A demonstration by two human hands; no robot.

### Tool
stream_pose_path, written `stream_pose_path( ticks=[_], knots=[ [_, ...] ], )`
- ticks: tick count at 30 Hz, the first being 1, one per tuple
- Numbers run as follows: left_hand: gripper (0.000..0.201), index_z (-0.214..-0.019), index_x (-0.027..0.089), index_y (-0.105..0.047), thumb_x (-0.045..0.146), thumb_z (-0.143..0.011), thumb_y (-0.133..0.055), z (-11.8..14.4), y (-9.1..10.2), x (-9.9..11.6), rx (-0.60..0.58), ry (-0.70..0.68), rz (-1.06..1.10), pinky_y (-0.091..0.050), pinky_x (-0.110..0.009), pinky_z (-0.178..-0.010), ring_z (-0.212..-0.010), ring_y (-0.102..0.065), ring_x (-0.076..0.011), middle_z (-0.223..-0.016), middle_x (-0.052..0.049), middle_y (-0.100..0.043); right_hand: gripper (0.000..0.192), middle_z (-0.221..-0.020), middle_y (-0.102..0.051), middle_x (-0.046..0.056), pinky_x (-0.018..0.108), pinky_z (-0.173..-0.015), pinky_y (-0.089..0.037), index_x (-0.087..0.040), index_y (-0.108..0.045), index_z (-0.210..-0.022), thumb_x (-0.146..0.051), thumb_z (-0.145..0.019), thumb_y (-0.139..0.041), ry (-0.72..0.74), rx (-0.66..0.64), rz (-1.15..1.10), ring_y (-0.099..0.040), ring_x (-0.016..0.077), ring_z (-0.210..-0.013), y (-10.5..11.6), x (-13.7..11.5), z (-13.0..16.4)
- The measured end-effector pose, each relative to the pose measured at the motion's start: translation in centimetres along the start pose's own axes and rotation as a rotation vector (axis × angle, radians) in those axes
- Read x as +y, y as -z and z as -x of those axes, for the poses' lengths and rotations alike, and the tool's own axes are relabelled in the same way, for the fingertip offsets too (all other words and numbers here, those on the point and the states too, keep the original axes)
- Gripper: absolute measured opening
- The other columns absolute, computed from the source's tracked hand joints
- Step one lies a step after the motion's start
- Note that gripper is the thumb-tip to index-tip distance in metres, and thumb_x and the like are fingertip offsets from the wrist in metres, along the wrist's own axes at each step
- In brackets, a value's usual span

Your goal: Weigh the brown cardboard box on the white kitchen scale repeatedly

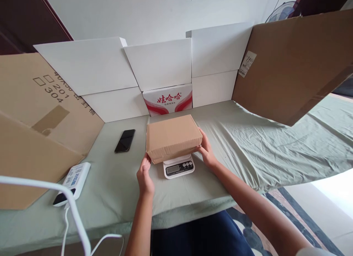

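A closed brown cardboard box [173,134] is between my two hands, over a white digital kitchen scale [179,169]. The box covers the scale's weighing surface, so I cannot tell whether the two touch. Only the scale's front panel shows, with a grey display and several round buttons. At the box's near left corner my left hand [145,176] is closed on its edge, fingers partly hidden. On the opposite side my right hand [206,149] grips the lower right corner, thumb in front.
A black phone [125,140] lies left of the box. Further left are a white power bank-like device [72,183] and a white cable [68,199]. White boxes [161,65] and a red-printed carton [168,100] stand behind, with large cardboard panels [292,65] at the sides. Green cloth [116,186] covers the surface.
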State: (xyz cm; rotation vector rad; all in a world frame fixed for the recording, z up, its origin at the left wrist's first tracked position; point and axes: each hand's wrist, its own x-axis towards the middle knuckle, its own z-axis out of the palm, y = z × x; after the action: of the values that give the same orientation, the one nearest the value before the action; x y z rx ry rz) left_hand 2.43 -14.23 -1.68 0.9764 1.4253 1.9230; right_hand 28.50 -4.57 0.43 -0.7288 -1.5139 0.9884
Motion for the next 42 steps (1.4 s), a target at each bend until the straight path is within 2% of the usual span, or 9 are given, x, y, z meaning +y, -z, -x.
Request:
stream_pose_path(
  ticks=[7,13,16,20,23,26,30,33,42],
  knots=[
    [0.078,-0.138,0.010,-0.064,0.069,-0.087,-0.055,-0.2,-0.2,0.4,-0.070,-0.031,-0.008,-0.042,-0.046,-0.116,-0.136,-0.057,-0.0342,-0.139,-0.022,-0.065,0.085,-0.170,-0.028,0.002,0.053,-0.130,-0.023,-0.036,-0.024,-0.161,-0.062,-0.090,-0.062,0.020,0.001,-0.001,-0.025,0.0327,-0.158,-0.3,-0.4,-0.3],
    [0.067,-0.128,0.017,-0.067,0.069,-0.088,-0.054,-7.6,-3.6,2.7,-0.077,-0.114,0.049,-0.041,-0.044,-0.116,-0.135,-0.059,-0.0298,-0.132,-0.018,-0.069,0.079,-0.169,-0.027,0.001,0.049,-0.128,-0.029,-0.034,-0.023,-0.160,-0.063,-0.093,-0.052,0.159,0.031,0.047,-0.027,0.0315,-0.157,-1.7,-1.6,-6.6],
    [0.063,-0.120,0.017,-0.067,0.070,-0.088,-0.053,-11.7,-5.7,1.1,-0.087,-0.034,0.061,-0.042,-0.042,-0.115,-0.133,-0.060,-0.0281,-0.129,-0.018,-0.069,0.075,-0.168,-0.030,0.003,0.048,-0.128,-0.028,-0.030,-0.027,-0.158,-0.060,-0.093,-0.050,0.162,0.064,0.039,-0.030,0.0307,-0.154,-2.5,0.6,-10.2],
    [0.058,-0.117,0.019,-0.067,0.068,-0.088,-0.056,-13.5,-7.2,-2.8,-0.111,0.045,0.039,-0.042,-0.042,-0.115,-0.133,-0.060,-0.0267,-0.131,-0.017,-0.068,0.073,-0.164,-0.036,0.006,0.047,-0.131,-0.020,-0.025,-0.032,-0.155,-0.055,-0.091,-0.050,0.076,0.115,0.074,-0.028,0.0288,-0.156,-2.9,4.4,-11.9],
    [0.061,-0.121,0.017,-0.067,0.068,-0.089,-0.053,-13.5,-7.0,-4.2,-0.131,0.084,0.038,-0.041,-0.042,-0.115,-0.135,-0.059,-0.0279,-0.137,-0.019,-0.066,0.070,-0.164,-0.038,0.005,0.046,-0.131,-0.021,-0.026,-0.034,-0.154,-0.050,-0.091,-0.050,0.029,0.091,0.033,-0.030,0.0268,-0.155,-2.9,5.8,-11.9],
    [0.066,-0.132,0.015,-0.063,0.065,-0.091,-0.050,-14.2,-5.5,-3.5,-0.081,0.096,0.027,-0.036,-0.041,-0.119,-0.144,-0.050,-0.0276,-0.152,-0.021,-0.054,0.072,-0.166,-0.035,0.003,0.051,-0.128,-0.026,-0.032,-0.031,-0.155,-0.051,-0.089,-0.052,-0.065,0.127,-0.053,-0.030,0.0266,-0.155,-2.0,6.3,-12.2],
    [0.071,-0.143,0.014,-0.055,0.063,-0.095,-0.036,-15.7,-2.3,-1.4,0.178,0.056,0.089,-0.033,-0.038,-0.121,-0.150,-0.041,-0.0248,-0.160,-0.021,-0.044,0.077,-0.165,-0.032,0.003,0.058,-0.124,-0.030,-0.040,-0.023,-0.157,-0.050,-0.085,-0.049,-0.239,0.415,-0.155,-0.034,0.0252,-0.153,1.4,6.9,-12.9],
    [0.073,-0.147,0.013,-0.052,0.061,-0.097,-0.029,-16.0,-0.9,-0.6,0.270,0.027,0.135,-0.037,-0.037,-0.119,-0.150,-0.042,-0.0239,-0.161,-0.021,-0.043,0.079,-0.160,-0.036,0.003,0.053,-0.123,-0.033,-0.041,-0.021,-0.158,-0.049,-0.084,-0.048,-0.292,0.544,-0.239,-0.046,0.0223,-0.145,3.6,7.2,-13.0],
    [0.075,-0.146,0.013,-0.056,0.064,-0.096,-0.032,-15.4,-2.4,-1.1,0.197,0.018,0.110,-0.038,-0.038,-0.118,-0.148,-0.043,-0.0265,-0.158,-0.023,-0.046,0.078,-0.161,-0.038,0.008,0.058,-0.119,-0.036,-0.039,-0.025,-0.158,-0.055,-0.085,-0.048,-0.214,0.418,-0.110,-0.041,0.0263,-0.148,3.2,7.9,-12.4]
  ],
)
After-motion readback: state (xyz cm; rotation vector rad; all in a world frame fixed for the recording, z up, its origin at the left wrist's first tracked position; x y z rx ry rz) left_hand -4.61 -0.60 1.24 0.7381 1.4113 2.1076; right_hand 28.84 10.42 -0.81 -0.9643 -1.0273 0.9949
